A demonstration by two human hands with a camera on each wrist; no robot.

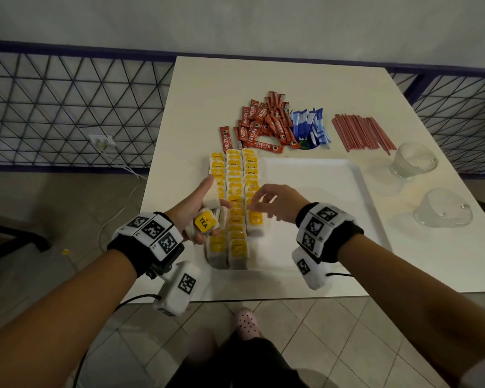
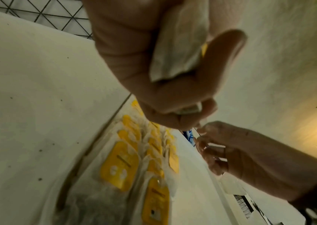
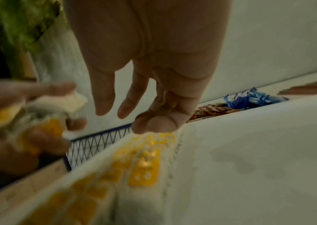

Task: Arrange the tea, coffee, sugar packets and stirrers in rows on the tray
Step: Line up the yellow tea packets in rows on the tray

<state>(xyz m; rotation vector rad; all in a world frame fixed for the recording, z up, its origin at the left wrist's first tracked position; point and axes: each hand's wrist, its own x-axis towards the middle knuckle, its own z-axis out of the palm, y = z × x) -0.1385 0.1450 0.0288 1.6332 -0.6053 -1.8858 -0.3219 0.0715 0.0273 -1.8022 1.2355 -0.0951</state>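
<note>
Three rows of yellow-tagged tea bags lie along the left side of the white tray. My left hand hovers over the tray's left edge and grips a small bunch of tea bags, one tag reading TEA; the left wrist view shows a bag clamped in the curled fingers. My right hand hangs just above the third row with loose, empty fingers. Red coffee sticks, blue sugar packets and reddish stirrers lie in piles behind the tray.
Two clear glasses stand on the table to the right of the tray. A wire fence runs behind and to the left. The right part of the tray is bare.
</note>
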